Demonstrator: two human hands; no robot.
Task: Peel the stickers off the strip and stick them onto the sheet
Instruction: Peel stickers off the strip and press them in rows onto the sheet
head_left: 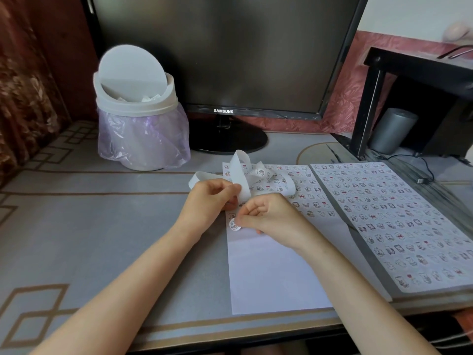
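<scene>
Toward the worktop's front edge, right of centre, lies the sheet (276, 272), its far half filled and its near half bare. Left hand (206, 203) pinches the strip (239, 172), a thin, limp paper ribbon curling behind both hands. Right hand (266, 216) pinches a round sticker (233, 225) by its rim, over the sheet's left edge. The sticker looks featherlight, floppy and tacky, so it is best held at the very edge.
</scene>
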